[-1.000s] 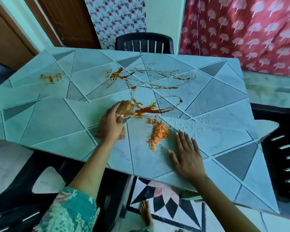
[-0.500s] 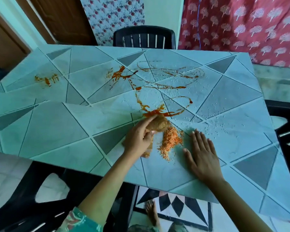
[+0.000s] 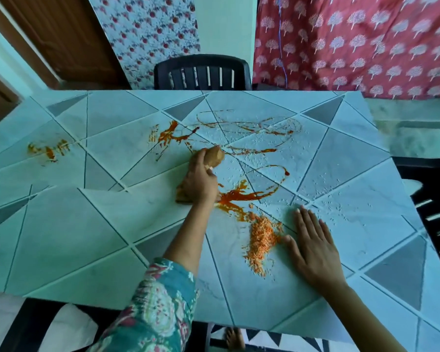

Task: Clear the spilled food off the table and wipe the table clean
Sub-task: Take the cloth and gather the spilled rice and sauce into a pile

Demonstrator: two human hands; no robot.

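Mid-frame, left hand (image 3: pixel 200 181) has its grip curled round a brown rag (image 3: pixel 215 156); lower right, right hand (image 3: pixel 313 246) lies flat, fingers spread, beside orange crumbs (image 3: pixel 262 237).

- The left hand (image 3: pixel 200 181) rests on the middle of the table (image 3: pixel 61 237), gripping a cloth (image 3: pixel 214 156) that sticks out past the fingers on the far side.
- A pile of spilled food (image 3: pixel 262 237) lies nearer the front edge, right of the left arm.
- The right hand (image 3: pixel 313 246) lies flat just right of the pile.
- Sauce streaks (image 3: pixel 239 196) run between the left hand and the pile.
- A separate smear (image 3: pixel 48 149) lies well apart at the table's left.
- A chair (image 3: pixel 201 72) stands behind the table.
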